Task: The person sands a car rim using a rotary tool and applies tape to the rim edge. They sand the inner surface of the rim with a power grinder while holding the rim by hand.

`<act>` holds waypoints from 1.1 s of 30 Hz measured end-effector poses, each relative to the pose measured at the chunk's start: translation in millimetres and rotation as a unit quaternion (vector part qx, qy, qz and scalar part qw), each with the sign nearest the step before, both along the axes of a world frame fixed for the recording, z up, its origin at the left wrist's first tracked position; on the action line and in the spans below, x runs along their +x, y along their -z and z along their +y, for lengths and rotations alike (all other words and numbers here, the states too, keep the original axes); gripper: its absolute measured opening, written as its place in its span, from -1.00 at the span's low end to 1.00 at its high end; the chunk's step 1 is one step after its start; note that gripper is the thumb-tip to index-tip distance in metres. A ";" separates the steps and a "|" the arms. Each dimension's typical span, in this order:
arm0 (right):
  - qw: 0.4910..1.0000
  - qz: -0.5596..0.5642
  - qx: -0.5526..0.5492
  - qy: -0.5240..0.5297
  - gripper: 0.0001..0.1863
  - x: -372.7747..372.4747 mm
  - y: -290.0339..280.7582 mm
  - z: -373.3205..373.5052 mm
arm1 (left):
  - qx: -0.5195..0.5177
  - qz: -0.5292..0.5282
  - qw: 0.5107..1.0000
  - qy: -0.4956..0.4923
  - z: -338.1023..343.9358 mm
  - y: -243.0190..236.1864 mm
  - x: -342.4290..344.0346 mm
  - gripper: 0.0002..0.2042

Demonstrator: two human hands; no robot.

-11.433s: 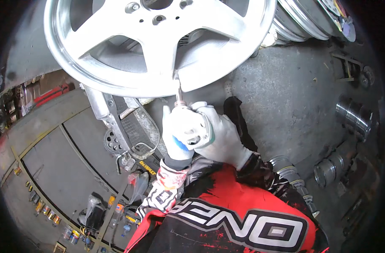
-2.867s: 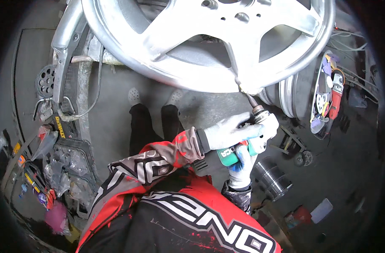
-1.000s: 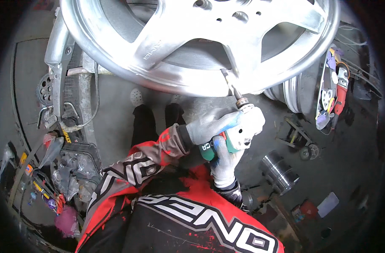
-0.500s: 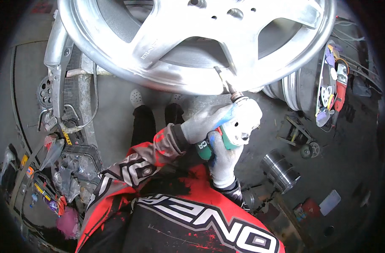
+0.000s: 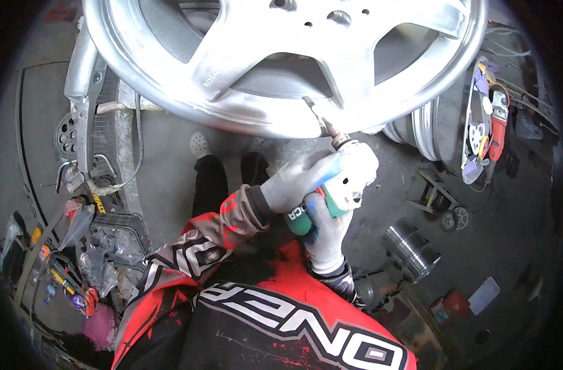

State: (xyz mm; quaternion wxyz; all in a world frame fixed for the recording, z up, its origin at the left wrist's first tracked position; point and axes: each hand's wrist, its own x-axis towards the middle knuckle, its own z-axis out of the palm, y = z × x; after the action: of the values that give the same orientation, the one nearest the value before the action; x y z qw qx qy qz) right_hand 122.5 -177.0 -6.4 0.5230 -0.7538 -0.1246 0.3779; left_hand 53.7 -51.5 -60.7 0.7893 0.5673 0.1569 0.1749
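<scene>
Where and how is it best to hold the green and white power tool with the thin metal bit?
Probably around its rounded green body, from the near side: it extends left and back, while the thin metal bit points away over the silver spoked wheel. The white head, held from the left, offers a second grip.

Wheel (image 5: pixel 287 37): lay ahead. Power tool (image 5: pixel 353 172): sat in left hand (image 5: pixel 298 180) and right hand (image 5: pixel 328 229), its bit (image 5: pixel 321 116) across the wheel's near edge. Angle grinder (image 5: pixel 498 128): lay right, apparently atop another rim (image 5: pixel 427 131). Bags (image 5: pixel 103 262): left.
</scene>
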 end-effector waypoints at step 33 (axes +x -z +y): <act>0.967 0.173 0.140 0.127 -0.40 1.9 19.8 -21.6 | 0.287 0.040 0.957 0.012 0.9 -17.9 27.7 -0.51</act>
State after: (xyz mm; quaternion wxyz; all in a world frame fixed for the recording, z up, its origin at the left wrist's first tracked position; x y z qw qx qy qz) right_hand 124.4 -198.7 -26.2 0.6804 -0.6062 0.0127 0.4117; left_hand 81.3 -50.5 -42.9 0.5886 0.7782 0.1243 0.1804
